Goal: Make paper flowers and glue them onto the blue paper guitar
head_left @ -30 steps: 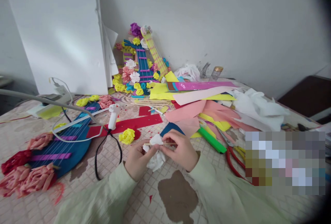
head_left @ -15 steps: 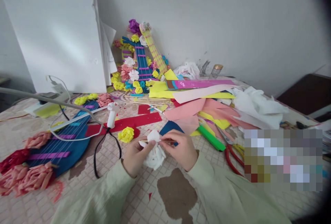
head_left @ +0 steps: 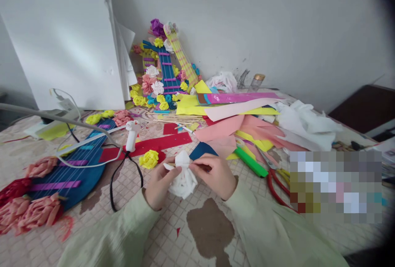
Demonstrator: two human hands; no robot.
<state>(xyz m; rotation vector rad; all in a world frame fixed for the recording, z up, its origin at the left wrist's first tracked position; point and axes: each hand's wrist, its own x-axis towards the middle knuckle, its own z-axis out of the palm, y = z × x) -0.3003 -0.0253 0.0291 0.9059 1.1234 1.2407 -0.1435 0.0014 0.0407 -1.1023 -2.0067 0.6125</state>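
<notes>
A white crepe-paper flower [head_left: 184, 184] is held in front of me over the table, its ruffled petals hanging down and a flat strip end standing up on top. My left hand [head_left: 158, 186] is closed on its left side, thumb pressed over the paper. My right hand [head_left: 217, 175] pinches the paper at the upper right edge, fingertips together. What looks like part of a thin stick shows near the fingers, mostly hidden. Just beyond the left hand lies a yellow paper flower [head_left: 149, 159]. Behind the right hand is a dark blue paper piece [head_left: 203, 150].
A white glue gun [head_left: 131, 136] with a black cord stands left, near a blue paper guitar [head_left: 84, 176] bearing pink and red flowers. Red-handled scissors [head_left: 276, 189], a green cutter [head_left: 251, 163] and coloured paper strips [head_left: 220, 129] lie right. Decorated guitars [head_left: 166, 69] lean against the wall.
The white flower has turned slightly between the fingers, and its petals show wider. The right fingertips have shifted a little along its edge. The whole view has moved slightly.
</notes>
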